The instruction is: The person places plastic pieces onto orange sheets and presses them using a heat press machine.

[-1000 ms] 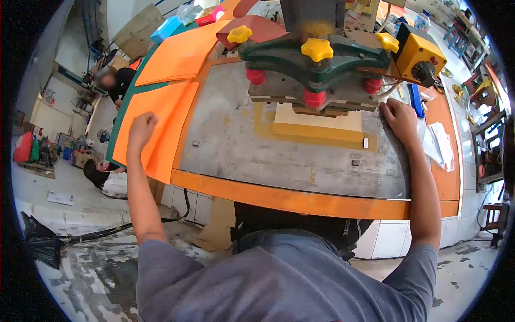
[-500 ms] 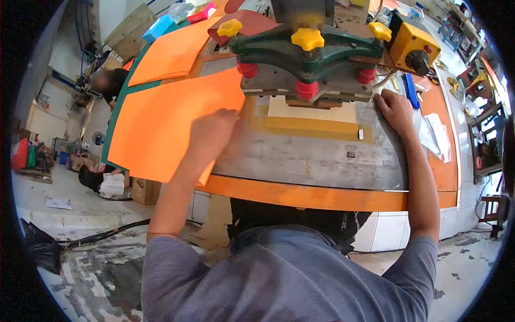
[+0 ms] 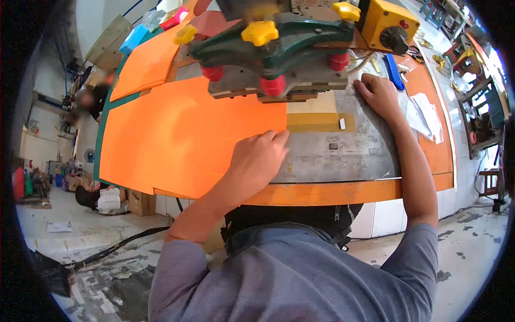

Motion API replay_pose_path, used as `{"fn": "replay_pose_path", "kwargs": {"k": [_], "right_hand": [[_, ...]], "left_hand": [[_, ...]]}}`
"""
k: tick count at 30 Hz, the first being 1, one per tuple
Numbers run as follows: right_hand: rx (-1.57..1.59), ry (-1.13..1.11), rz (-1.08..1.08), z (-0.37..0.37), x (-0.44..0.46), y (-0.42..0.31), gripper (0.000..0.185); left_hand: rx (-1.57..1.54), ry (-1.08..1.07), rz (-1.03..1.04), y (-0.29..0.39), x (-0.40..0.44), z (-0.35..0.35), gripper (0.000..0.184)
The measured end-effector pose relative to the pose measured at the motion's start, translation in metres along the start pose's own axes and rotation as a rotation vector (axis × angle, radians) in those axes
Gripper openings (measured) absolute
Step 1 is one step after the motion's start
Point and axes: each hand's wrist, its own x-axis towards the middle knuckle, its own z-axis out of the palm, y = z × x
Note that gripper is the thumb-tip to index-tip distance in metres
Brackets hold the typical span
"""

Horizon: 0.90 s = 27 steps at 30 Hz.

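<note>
My left hand (image 3: 260,155) is closed on the right edge of a large orange sheet (image 3: 161,134), in a pinch near its front corner. The sheet spreads over the left part of a grey metal plate (image 3: 316,161), and its far right part reaches beneath the head of a green press (image 3: 300,45). On the plate's right side rests my right hand (image 3: 381,94), loosely curled with nothing visible in it. Between the hands, a cream board (image 3: 316,103) with a brown tape strip (image 3: 314,123) lies partly under the press head. A small white piece (image 3: 342,124) sits at the strip's right end.
More orange sheets (image 3: 142,67) lie at the back left. A yellow control box (image 3: 389,27) with a black knob stands right of the press. A blue tool (image 3: 394,72) and clear plastic bags (image 3: 426,118) are on the right. Other people are in the left background.
My left hand has moved right, drawing the orange sheet across the plate and over the left part of the cream board. My right hand stays at the plate's right side. The view has shifted slightly.
</note>
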Motion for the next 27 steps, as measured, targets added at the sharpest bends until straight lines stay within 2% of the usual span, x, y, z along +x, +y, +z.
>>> {"fn": "replay_pose_path", "kwargs": {"k": [1, 6, 8, 9, 10, 12, 15, 17, 27], "right_hand": [[-0.002, -0.021, -0.006, -0.002, 0.0, -0.001, 0.043], [-0.025, -0.05, 0.014, -0.007, -0.001, -0.004, 0.042], [-0.033, -0.055, 0.01, -0.006, -0.002, -0.001, 0.041], [-0.034, -0.058, 0.009, -0.004, -0.002, 0.001, 0.041], [-0.043, -0.051, 0.012, 0.001, -0.001, 0.006, 0.041], [-0.046, -0.044, -0.002, 0.003, -0.001, 0.011, 0.041], [-0.044, -0.001, -0.005, 0.006, -0.001, 0.012, 0.043], [-0.008, 0.003, 0.024, 0.003, -0.002, 0.0, 0.043], [-0.02, 0.026, 0.012, -0.003, -0.002, -0.012, 0.042]], "left_hand": [[-0.135, -0.035, -0.008, 0.002, -0.005, -0.008, 0.042], [-0.295, -0.074, 0.087, -0.017, -0.041, -0.033, 0.055], [-0.545, 0.041, -0.102, -0.035, -0.06, -0.036, 0.058], [-0.547, 0.035, -0.1, -0.052, -0.065, -0.036, 0.058], [-0.321, 0.074, -0.098, -0.073, -0.072, -0.033, 0.061], [-0.09, 0.118, -0.11, -0.11, -0.085, -0.023, 0.064], [0.039, 0.066, -0.18, -0.154, -0.098, -0.008, 0.068], [-0.094, 0.016, -0.13, -0.164, -0.098, 0.002, 0.073], [-0.043, 0.027, -0.131, -0.138, -0.054, 0.022, 0.074]]}}
